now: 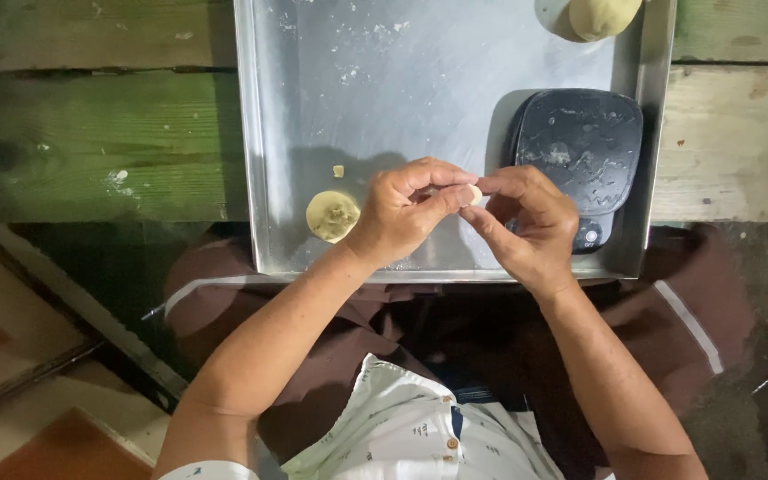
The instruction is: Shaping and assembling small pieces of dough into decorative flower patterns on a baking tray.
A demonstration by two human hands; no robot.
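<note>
Over the near part of a metal tray [277, 133], my left hand [402, 213] and my right hand [526, 222] meet at the fingertips. Both pinch a small pale piece of dough [473, 193] between them; most of it is hidden by the fingers. Just left of my left hand, a flattened round of dough [332, 216] with a spot of filling in its middle lies on the tray. A tiny dough crumb [338, 171] sits above it.
A black kitchen scale [580, 151], dusted with flour, stands on the tray's right side. A larger ball of dough [602, 16] lies in the far right corner. The tray rests on worn green wooden planks [100, 142]. My lap is below the tray's near edge.
</note>
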